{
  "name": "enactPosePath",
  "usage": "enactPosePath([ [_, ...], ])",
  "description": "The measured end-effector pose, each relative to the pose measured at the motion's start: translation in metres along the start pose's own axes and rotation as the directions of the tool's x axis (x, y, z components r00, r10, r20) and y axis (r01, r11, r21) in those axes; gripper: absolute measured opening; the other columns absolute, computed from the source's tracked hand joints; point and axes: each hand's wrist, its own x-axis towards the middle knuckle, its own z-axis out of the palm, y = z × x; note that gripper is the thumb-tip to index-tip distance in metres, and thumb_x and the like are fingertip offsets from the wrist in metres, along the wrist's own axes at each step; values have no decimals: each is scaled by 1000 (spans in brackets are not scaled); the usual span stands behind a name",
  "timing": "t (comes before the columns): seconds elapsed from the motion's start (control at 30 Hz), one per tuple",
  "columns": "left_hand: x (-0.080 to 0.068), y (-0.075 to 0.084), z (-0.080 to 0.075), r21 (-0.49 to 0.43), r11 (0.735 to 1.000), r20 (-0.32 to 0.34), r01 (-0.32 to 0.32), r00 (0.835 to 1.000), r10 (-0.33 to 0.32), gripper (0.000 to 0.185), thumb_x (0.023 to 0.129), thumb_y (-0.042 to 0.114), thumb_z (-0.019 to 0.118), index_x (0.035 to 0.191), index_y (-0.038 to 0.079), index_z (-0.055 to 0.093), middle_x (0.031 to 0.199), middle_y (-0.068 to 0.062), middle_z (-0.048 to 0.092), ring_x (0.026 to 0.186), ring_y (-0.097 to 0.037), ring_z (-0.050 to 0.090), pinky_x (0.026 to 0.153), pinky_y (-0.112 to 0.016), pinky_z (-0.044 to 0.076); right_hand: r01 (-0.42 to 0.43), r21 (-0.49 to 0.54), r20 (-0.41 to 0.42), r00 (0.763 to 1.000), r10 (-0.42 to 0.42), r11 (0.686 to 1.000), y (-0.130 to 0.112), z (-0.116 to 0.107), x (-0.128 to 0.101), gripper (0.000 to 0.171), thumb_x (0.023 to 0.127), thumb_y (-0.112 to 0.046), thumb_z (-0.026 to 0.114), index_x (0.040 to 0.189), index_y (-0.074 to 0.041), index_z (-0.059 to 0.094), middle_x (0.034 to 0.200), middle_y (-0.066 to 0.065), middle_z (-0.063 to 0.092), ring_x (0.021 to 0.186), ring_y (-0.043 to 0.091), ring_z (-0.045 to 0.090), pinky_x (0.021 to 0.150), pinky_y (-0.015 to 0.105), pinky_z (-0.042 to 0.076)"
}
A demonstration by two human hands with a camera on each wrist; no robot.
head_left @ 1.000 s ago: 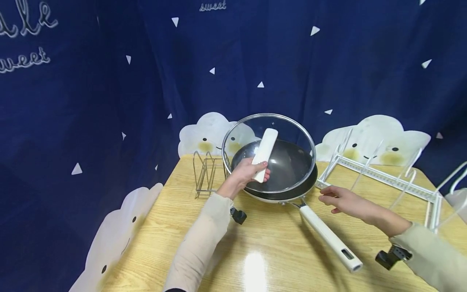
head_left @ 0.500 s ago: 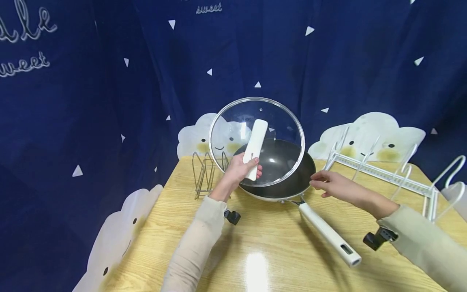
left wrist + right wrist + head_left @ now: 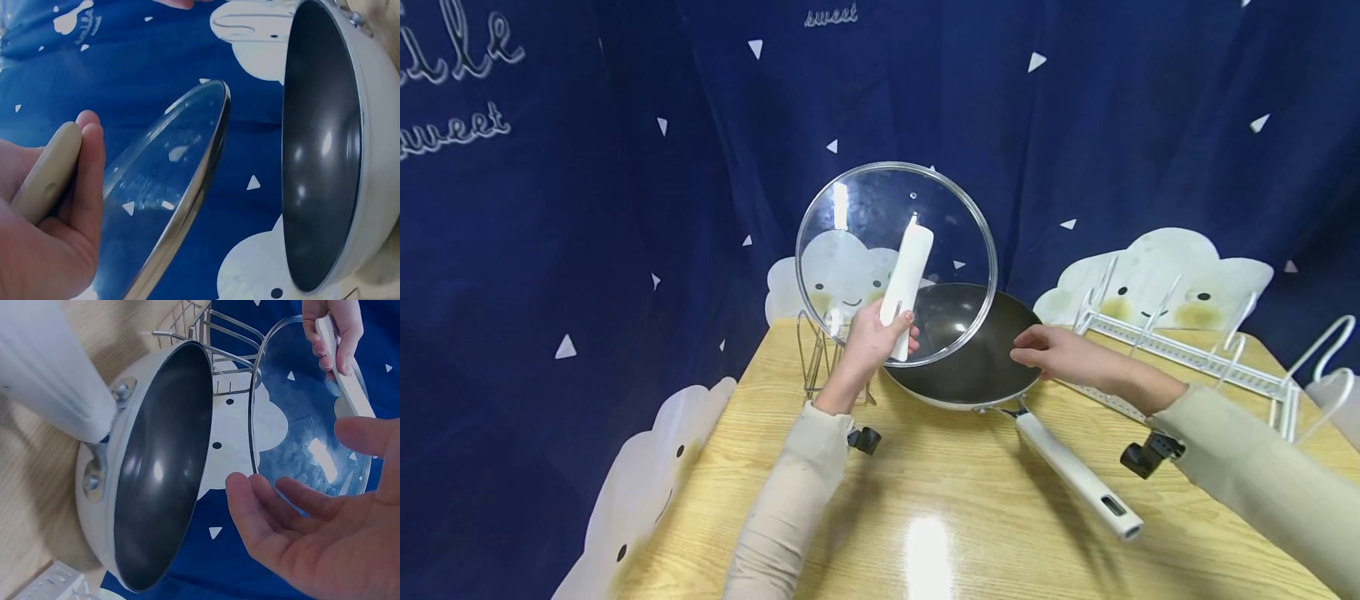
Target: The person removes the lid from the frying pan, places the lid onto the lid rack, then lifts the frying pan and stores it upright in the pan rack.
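Observation:
My left hand point(image 3: 867, 337) grips the white bar handle point(image 3: 908, 271) of a round glass lid point(image 3: 842, 208) with a metal rim. The lid is tilted up in the air, up and left of a wok point(image 3: 977, 367) with a dark inside and a cream outside. In the left wrist view the lid's rim stands clear of the wok. My right hand point(image 3: 1063, 357) hovers by the wok's right side, holding nothing, its fingers point(image 3: 250, 512) loosely bent. The wok's long cream handle point(image 3: 1078, 475) points to the front right.
A small wire rack point(image 3: 812, 358) stands behind the left forearm, partly covered by the lid. To the right lies a white rack point(image 3: 1187, 354) with upright wire loops. A dark blue curtain point(image 3: 700, 208) hangs behind the wooden table point(image 3: 865, 525).
My left hand has lifted the lid up and to the left, away from over the wok, tilting it more upright. My right hand has moved left, closer to the wok.

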Motion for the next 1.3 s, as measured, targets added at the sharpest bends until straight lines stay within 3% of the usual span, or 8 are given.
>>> enactPosePath([
  [0.17, -3, 2, -7, 96, 993, -91, -65, 993, 73, 20, 91, 4, 60, 106, -8, 55, 73, -20, 64, 51, -17, 63, 56, -39, 57, -9, -32, 3, 1000, 9, 999, -7, 1, 12, 46, 96, -25, 54, 124, 10, 46, 122, 26, 53, 101, 31, 57, 78, 38, 53],
  [0.3, -3, 0, -11, 138, 985, -126, -105, 984, 123, 17, 90, 3, 60, 103, -8, 56, 72, -21, 65, 50, -18, 63, 51, -34, 56, -19, -40, 16, 1000, 20, 999, -9, 0, 21, 50, 96, -27, 54, 127, 11, 43, 126, 27, 50, 107, 34, 55, 80, 38, 53],
  [0.47, -4, 0, -15, 168, 980, -165, -104, 978, 132, 17, 90, 5, 61, 102, -7, 58, 72, -20, 65, 54, -27, 65, 52, -36, 56, -16, -37, 21, 1000, 17, 999, -14, 2, 34, 52, 95, -27, 56, 127, 12, 43, 126, 27, 49, 108, 34, 54, 78, 37, 53],
  [0.63, -10, 5, -22, 224, 971, -195, -89, 972, 134, 18, 91, 8, 60, 102, -5, 58, 74, -20, 66, 62, -36, 67, 53, -34, 56, -12, -63, 24, 1000, 13, 998, -23, 6, 49, 52, 93, -27, 58, 126, 11, 45, 122, 26, 52, 94, 27, 60, 76, 36, 53],
  [0.87, -16, 17, -34, 388, 914, -249, -117, 942, 226, 14, 90, 10, 62, 97, -2, 60, 71, -13, 67, 58, -26, 67, 48, -28, 52, -5, -77, 25, 1000, 7, 997, -33, 17, 73, 50, 91, -27, 59, 123, 10, 48, 104, 17, 60, 85, 22, 60, 73, 34, 53],
  [1.03, -19, 21, -37, 460, 881, -274, -114, 925, 263, 14, 90, 13, 63, 97, 1, 61, 71, -8, 67, 56, -23, 66, 48, -27, 53, 15, -83, 29, 1000, -12, 996, -39, 33, 86, 34, 91, -19, 60, 112, 8, 55, 84, 9, 60, 71, 16, 58, 65, 28, 51],
  [1.3, -23, 26, -38, 494, 862, -322, -115, 897, 304, 11, 90, 12, 62, 92, 1, 61, 71, -10, 67, 54, -20, 65, 46, -28, 51, 48, -124, 68, 997, -40, 991, -53, 63, 97, 20, 92, -18, 59, 100, 0, 63, 75, 7, 61, 61, 14, 58, 57, 24, 49],
])
